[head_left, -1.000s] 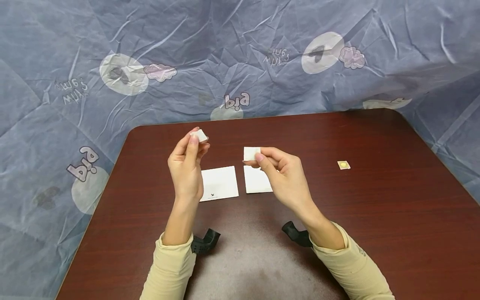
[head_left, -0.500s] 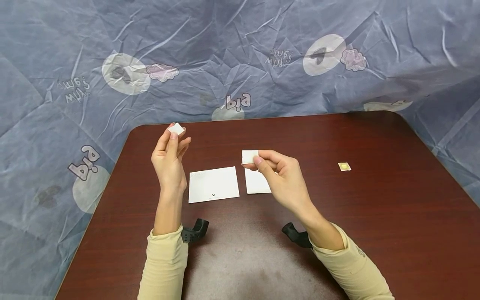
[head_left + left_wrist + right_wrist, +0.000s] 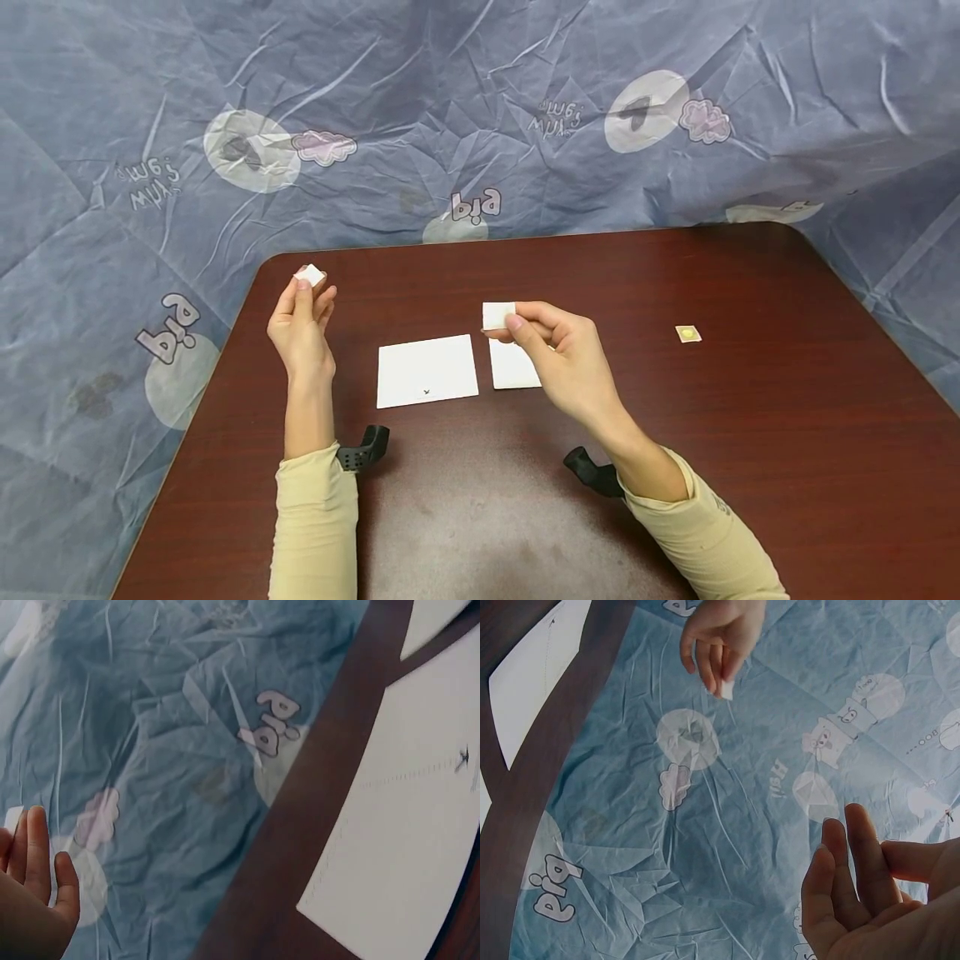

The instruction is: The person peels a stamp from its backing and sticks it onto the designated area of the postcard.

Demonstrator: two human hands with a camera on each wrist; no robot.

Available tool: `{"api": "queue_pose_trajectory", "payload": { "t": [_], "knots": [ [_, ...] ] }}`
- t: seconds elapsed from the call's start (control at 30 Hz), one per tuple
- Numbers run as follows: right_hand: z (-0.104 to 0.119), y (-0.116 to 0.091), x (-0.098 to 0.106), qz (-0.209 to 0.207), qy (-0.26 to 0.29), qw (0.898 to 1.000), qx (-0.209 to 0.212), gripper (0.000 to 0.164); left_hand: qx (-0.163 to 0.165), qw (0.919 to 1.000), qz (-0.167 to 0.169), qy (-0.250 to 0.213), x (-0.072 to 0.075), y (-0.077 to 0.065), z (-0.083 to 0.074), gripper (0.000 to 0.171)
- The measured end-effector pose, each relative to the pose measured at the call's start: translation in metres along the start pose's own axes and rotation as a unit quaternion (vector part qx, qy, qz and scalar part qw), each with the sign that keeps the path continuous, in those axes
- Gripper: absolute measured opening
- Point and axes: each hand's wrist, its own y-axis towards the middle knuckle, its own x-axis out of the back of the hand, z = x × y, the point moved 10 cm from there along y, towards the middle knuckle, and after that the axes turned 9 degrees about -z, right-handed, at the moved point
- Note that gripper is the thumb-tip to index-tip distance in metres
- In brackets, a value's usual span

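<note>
My left hand (image 3: 303,333) is raised over the far left of the table and pinches a small white paper-like piece (image 3: 311,274) between thumb and fingers. In the left wrist view only an edge of that piece (image 3: 13,816) shows past the fingers. Above the table's middle, my right hand (image 3: 566,358) pinches a second small white square piece (image 3: 498,315) between thumb and index finger. Below and between the hands lies a white sheet (image 3: 427,372) with a small dark mark. Another white sheet (image 3: 513,368) lies beside it, partly hidden by my right hand.
A small yellowish square (image 3: 687,333) lies on the right part of the dark red-brown table (image 3: 787,400). Black curved mounts (image 3: 365,448) sit at both wrists. A wrinkled blue printed cloth (image 3: 420,100) hangs behind the table.
My left hand has moved left, away from the right hand, with its white piece still pinched, uncovering the left sheet. My right hand has barely moved.
</note>
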Motion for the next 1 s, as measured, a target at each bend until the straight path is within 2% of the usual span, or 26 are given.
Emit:
{"api": "queue_pose_trajectory", "payload": {
  "t": [0.07, 0.13, 0.37, 0.5, 0.63, 0.83, 1.0],
  "knots": [
    [0.000, 0.000, 0.000, 0.000, -0.001, 1.000, 0.001, 0.016, -0.019, 0.9997, -0.007, 0.016, 0.006, 0.005, -0.001, 0.027],
    [0.000, 0.000, 0.000, 0.000, -0.002, 1.000, 0.002, 0.016, -0.018, 0.9996, -0.015, 0.018, 0.013, 0.010, 0.000, 0.027],
    [0.000, -0.001, 0.000, 0.001, -0.001, 1.000, 0.004, 0.016, 0.029, 0.9984, -0.049, 0.003, 0.036, 0.023, 0.011, 0.025],
    [0.000, -0.001, 0.000, 0.001, 0.002, 1.000, 0.005, 0.016, 0.033, 0.9965, -0.069, 0.035, 0.049, 0.029, 0.015, 0.029],
    [0.000, -0.001, -0.001, 0.001, -0.001, 1.000, 0.005, 0.016, 0.052, 0.9936, -0.085, 0.053, 0.061, 0.033, 0.023, 0.033],
    [-0.001, -0.001, -0.001, 0.000, -0.010, 1.000, 0.001, 0.016, 0.069, 0.9905, -0.091, 0.076, 0.076, 0.041, 0.034, 0.038],
    [-0.001, -0.001, -0.002, 0.003, -0.008, 1.000, 0.001, 0.016, 0.105, 0.9859, -0.089, 0.095, 0.088, 0.046, 0.046, 0.039]
  ]
}}
